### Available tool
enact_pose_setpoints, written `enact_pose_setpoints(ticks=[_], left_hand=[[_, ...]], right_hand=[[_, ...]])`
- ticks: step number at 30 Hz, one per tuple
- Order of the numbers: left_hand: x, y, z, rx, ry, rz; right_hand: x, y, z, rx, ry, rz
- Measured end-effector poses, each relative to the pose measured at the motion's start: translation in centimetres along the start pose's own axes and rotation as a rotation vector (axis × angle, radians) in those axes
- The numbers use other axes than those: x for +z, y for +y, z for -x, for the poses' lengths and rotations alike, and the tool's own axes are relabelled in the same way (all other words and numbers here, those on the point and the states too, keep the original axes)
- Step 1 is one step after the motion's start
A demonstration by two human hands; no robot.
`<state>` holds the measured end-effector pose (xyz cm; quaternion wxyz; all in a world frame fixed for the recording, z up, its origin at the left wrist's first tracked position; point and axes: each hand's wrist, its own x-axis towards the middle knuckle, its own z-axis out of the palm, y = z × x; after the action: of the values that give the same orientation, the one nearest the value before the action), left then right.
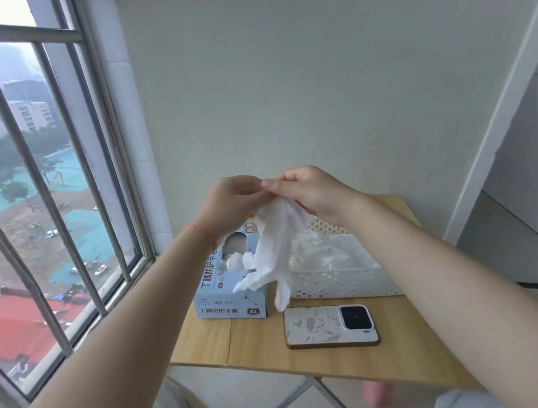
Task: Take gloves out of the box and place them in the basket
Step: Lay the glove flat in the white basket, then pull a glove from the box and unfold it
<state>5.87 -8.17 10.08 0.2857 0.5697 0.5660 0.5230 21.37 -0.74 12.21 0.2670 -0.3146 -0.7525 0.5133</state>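
Both hands, left hand [236,201] and right hand [308,195], pinch the cuff of one white glove [273,255] at frame centre. It hangs lengthwise, fingers down, above the box [229,299]. The basket [337,280] lies lower right of it, nearer the right hand.
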Motion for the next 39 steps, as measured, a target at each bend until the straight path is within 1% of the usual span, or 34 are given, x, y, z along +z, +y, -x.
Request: enact_pose_setpoints(ticks=[4, 7, 9, 12, 16, 18, 20, 23, 26, 29, 31, 34, 36, 39], left_hand=[[-0.1, 0.1, 0.1, -0.002, 0.045, -0.007], [-0.2, -0.1, 0.0, -0.037, 0.036, 0.03], [-0.2, -0.2, 0.1, -0.094, -0.04, 0.063], [-0.2, -0.8, 0.5, -0.175, -0.222, 0.038], [-0.5, -2.6, 1.2, -0.357, -0.391, 0.063], [-0.5, -3.2, 1.5, -0.41, -0.364, 0.073], [-0.7, -3.8, 1.3, -0.432, -0.258, 0.122], [-1.7, -3.9, 0.3, -0.421, -0.126, 0.214], [-1.9, -3.6, -1.7, -0.411, -0.05, 0.243], [0.1, -4.1, -4.0, -0.391, -0.019, 0.041], [2.0, -5.3, -5.6, -0.381, -0.018, -0.117], [5.2, -6.8, -7.5, -0.337, -0.047, -0.348], [7.5, -7.1, -8.7, -0.287, -0.076, -0.44], [10.1, -7.1, -9.7, -0.226, -0.046, -0.488]], right_hand=[[-0.9, 0.4, 0.2, 0.079, -0.046, -0.053], [-1.1, 0.2, 0.3, 0.087, -0.022, -0.063], [-1.0, -0.2, 0.3, 0.081, 0.007, -0.087], [-1.0, -0.5, 0.1, 0.116, 0.102, -0.075], [-1.1, -0.2, -0.1, 0.173, 0.183, -0.062], [-1.2, 0.3, -0.2, 0.198, 0.184, -0.059], [-1.2, 0.8, -0.5, 0.228, 0.191, -0.059], [-1.2, 1.7, -1.1, 0.28, 0.201, -0.109], [-1.9, 2.8, -1.7, 0.328, 0.247, -0.159], [-3.0, 4.9, -1.8, 0.384, 0.32, -0.152], [-3.8, 6.7, -1.4, 0.433, 0.358, -0.102], [-5.7, 9.1, -0.3, 0.499, 0.389, -0.039], [-7.5, 10.9, 0.3, 0.525, 0.437, -0.016], [-9.1, 12.3, 1.1, 0.528, 0.523, 0.051]])
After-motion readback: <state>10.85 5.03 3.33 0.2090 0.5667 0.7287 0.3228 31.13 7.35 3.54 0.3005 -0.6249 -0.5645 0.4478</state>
